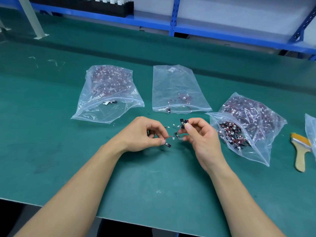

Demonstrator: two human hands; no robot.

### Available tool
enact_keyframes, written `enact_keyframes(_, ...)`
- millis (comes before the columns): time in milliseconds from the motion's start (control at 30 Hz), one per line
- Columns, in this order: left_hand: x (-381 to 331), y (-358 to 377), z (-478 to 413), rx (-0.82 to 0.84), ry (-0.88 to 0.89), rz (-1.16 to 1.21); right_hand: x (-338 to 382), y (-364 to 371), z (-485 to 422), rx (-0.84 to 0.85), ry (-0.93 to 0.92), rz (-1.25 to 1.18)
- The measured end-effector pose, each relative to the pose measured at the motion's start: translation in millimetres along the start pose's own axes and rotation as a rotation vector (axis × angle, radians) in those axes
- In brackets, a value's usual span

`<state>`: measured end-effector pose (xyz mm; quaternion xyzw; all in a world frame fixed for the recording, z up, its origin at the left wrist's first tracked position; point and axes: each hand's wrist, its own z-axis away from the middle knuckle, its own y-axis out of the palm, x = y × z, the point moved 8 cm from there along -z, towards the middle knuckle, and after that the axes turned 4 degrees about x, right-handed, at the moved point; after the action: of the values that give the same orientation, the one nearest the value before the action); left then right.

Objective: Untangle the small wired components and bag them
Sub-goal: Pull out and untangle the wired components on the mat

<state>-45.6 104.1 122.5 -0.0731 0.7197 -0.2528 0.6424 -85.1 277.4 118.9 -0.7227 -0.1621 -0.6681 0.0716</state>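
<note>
Bare forearms come in from the bottom edge, crossing the front lip of the green table (51, 142). The left hand (145, 134) has thumb and forefinger pressed together on one small black component (168, 144). A red wire (168, 136) runs from this hand toward a white plug. Its other fingers curl under and hide anything else they may touch. The right hand (200, 139) is just beside it, not touching. It pinches a cluster of components (182, 123) between thumb and fingertips, a little above the mat. One more piece (177, 134) hangs between the two hands. Whether its wires are knotted with the others is too fine to make out.

Beyond the hands lie three clear zip bags, mouths toward the person. The left bag (107, 93) is stuffed at its far end. The middle bag (177, 86) is nearly flat, with a few pieces near its mouth. The right bag (253, 117) is full and gapes near the right hand. Their contents blur into red, black and white.

A fourth bag (310, 130) is cut off by the right edge and overlaps the head of a wooden-handled brush (300, 156). Open mat spreads left of the left forearm and between the arms. At the rear a blue shelf frame (172, 19) bounds the table. A black tray (95, 6) is cut off at the top.
</note>
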Motion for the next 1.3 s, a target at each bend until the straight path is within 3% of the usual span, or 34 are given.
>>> enact_keyframes(200,2.0,-6.2,2.9,0.037,-0.004,0.023,3.5,-5.7,0.3,-0.054,-0.028,0.066)
enact_keyframes(533,24.5,-12.4,15.6,0.289,-0.244,-0.075,-1.5,4.3,4.3,0.037,0.038,0.111)
enact_keyframes(833,21.4,-27.0,10.6,0.134,-0.171,-0.256,-0.6,15.8,6.0,0.125,0.015,0.162)
enact_keyframes(967,5.8,-30.2,5.5,-0.069,-0.022,-0.228,-0.7,21.2,7.1,0.168,0.006,0.184)
enact_keyframes(1067,-9.1,-17.5,0.6,-0.096,0.083,-0.148,-0.1,24.3,8.2,0.202,0.001,0.185)
enact_keyframes(1300,-9.3,-12.3,-1.2,-0.137,0.058,-0.095,1.4,21.1,7.8,0.207,-0.025,0.279)
